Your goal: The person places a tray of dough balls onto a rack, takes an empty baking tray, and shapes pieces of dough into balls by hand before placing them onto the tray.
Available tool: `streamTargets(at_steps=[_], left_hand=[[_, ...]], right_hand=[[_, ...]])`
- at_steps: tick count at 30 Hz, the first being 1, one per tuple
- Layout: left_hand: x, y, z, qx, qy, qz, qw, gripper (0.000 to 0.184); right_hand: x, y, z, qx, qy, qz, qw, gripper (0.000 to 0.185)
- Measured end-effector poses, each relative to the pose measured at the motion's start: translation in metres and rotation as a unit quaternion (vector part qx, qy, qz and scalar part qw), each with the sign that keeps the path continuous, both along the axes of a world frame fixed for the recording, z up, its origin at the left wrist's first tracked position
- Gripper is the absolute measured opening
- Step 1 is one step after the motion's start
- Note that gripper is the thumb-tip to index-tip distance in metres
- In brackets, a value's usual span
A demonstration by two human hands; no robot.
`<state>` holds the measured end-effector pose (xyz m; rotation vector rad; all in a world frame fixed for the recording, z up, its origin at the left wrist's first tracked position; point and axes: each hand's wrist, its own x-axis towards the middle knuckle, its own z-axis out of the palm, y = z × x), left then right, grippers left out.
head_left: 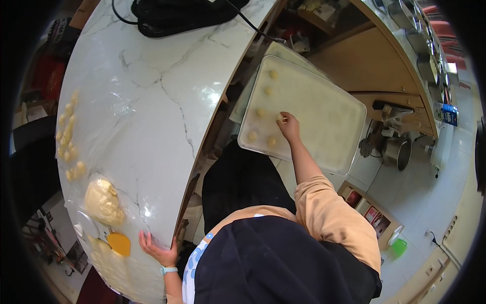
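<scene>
Over the pale baking tray (324, 126), my right hand (289, 125) pinches a small dough ball (279, 117) at the tray's surface. Several other dough balls (271, 140) lie in the tray along its left side. My left hand (158, 250) rests on the marble counter (157, 126) near its edge, fingers spread, holding nothing. Left of that hand are a yellow scraper (119, 244) and a large dough lump (103, 201) under clear plastic. Many small dough pieces (67, 137) lie along the counter's far left edge.
A black bag (177, 15) with a cable sits at the counter's top. Wooden cabinets (372, 55) stand behind the tray. On the right are a metal pot (397, 153), a milk carton (446, 114) and an open cardboard box (372, 213) on the floor.
</scene>
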<state>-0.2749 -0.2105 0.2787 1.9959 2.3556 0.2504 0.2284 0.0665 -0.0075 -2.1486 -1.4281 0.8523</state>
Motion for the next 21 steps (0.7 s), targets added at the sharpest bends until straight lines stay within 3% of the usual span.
streamTargets(at_steps=[3,6,9,11,13,16,17,18,21], left_hand=[[0.000,-0.002,-0.001,-0.001,-0.001,0.002,1.000,0.087],[0.000,-0.003,-0.003,-0.001,0.003,0.005,1.000,0.087],[0.003,-0.001,-0.003,0.012,-0.007,0.005,1.000,0.088],[0.005,0.003,0.001,0.026,-0.015,-0.003,1.000,0.090],[0.004,0.001,0.002,0.024,-0.004,0.006,1.000,0.090],[0.006,0.002,0.002,0.034,-0.005,0.033,0.999,0.085],[0.005,0.000,0.001,0.034,-0.006,0.035,0.999,0.085],[0.003,-0.002,0.002,0.034,-0.007,0.035,0.999,0.085],[0.002,-0.004,0.001,0.033,-0.016,0.062,0.997,0.082]], right_hand=[[0.002,-0.005,-0.007,-0.008,0.000,0.025,1.000,0.039],[0.001,-0.005,0.005,0.065,-0.027,-0.033,0.997,0.033],[-0.014,0.026,0.072,0.154,0.066,-0.135,0.977,0.021],[-0.060,0.046,0.162,0.214,0.130,-0.084,0.965,0.013],[-0.115,0.057,0.219,0.343,0.245,0.130,0.897,0.013],[-0.221,0.050,0.273,0.275,0.251,0.483,0.793,0.008],[-0.251,0.040,0.267,0.238,0.228,0.579,0.745,0.015],[-0.277,0.037,0.273,0.285,0.084,0.683,0.667,0.032],[-0.358,0.064,0.263,0.297,0.003,0.687,0.663,0.052]])
